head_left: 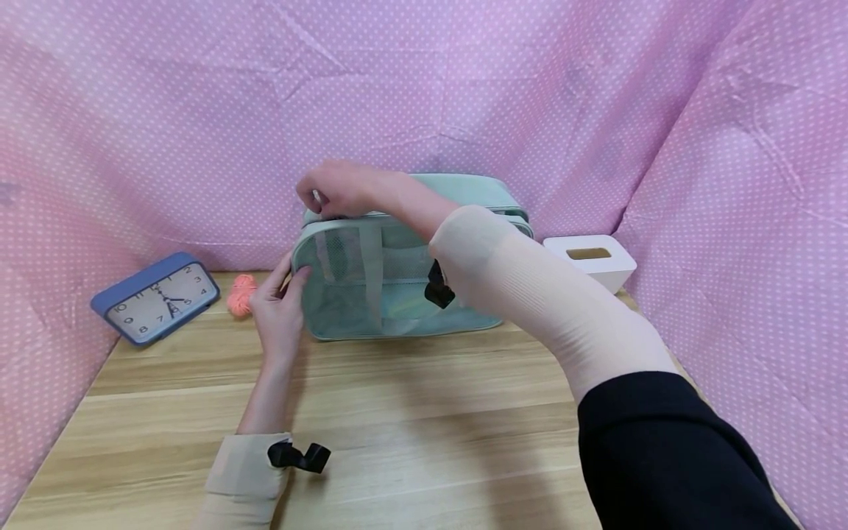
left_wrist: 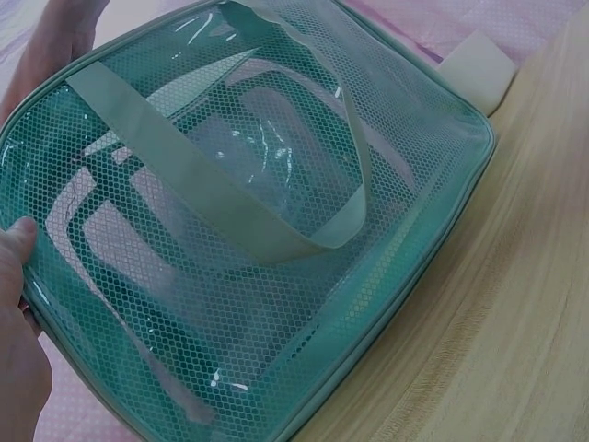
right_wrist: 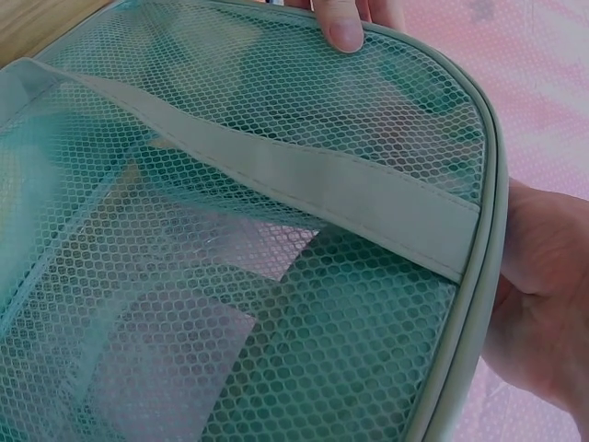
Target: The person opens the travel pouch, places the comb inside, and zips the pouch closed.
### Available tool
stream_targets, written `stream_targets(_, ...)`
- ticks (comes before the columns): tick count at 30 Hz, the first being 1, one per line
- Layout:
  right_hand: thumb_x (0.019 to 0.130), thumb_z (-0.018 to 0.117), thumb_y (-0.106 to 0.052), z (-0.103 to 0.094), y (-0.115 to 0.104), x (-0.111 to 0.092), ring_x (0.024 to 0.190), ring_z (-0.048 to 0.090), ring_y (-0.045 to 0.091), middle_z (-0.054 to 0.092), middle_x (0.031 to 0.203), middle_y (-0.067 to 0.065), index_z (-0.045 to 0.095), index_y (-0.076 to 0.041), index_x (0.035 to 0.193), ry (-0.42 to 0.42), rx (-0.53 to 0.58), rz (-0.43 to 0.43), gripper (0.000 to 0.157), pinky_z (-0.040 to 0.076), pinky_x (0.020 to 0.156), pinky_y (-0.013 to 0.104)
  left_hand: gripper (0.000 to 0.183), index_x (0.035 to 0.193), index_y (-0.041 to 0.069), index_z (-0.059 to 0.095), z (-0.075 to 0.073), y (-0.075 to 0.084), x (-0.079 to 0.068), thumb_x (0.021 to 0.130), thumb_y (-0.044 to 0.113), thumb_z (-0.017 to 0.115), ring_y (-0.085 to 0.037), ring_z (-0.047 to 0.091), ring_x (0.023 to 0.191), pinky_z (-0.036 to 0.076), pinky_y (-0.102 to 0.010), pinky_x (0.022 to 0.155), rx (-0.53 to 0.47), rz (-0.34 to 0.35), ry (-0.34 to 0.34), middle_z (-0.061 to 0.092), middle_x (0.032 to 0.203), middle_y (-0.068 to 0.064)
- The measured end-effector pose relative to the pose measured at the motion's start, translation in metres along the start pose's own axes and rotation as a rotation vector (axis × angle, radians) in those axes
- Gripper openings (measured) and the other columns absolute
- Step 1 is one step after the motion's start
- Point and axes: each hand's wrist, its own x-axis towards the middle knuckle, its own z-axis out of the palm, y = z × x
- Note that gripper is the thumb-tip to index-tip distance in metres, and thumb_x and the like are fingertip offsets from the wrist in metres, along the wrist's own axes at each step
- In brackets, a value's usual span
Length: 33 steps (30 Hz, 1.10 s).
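Observation:
A mint-green toiletry bag (head_left: pixel 430 287) with clear mesh sides and a pale strap (left_wrist: pixel 184 175) stands upright on the table. My left hand (head_left: pixel 278 309) grips its left end, thumb on the clear front panel and the other fingers behind. In the right wrist view, the thumb of that left hand (right_wrist: pixel 345 23) lies on the mesh near the piped edge. My right hand (head_left: pixel 341 190) reaches across over the bag to its top left corner. Its fingers are curled and pinch at the zipper line; the zipper pull itself is hidden.
A blue-framed clock (head_left: pixel 159 298) leans at the left, with a coral yarn ball (head_left: pixel 241 296) between it and my left hand. At the right end of the bag stands a white tissue box (head_left: pixel 596 258). Pink dotted cloth (head_left: pixel 424 81) surrounds the wooden table (head_left: pixel 397 412).

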Motion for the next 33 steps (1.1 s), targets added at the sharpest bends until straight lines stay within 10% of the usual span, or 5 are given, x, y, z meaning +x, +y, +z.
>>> stream_targets(33,0.082,0.060,0.011,-0.013,0.015,-0.023,0.071,0.058,0.010,0.065,0.081,0.002,0.065,-0.004,0.088,0.228,0.317,0.071,0.017,0.050,0.070,0.021,0.032,0.126,0.005,0.073,0.000,-0.001,0.000,0.094,0.006,0.073,-0.001,0.069,0.110,0.057,-0.014,0.090,0.048,-0.018,0.022,0.074,0.121,0.010)
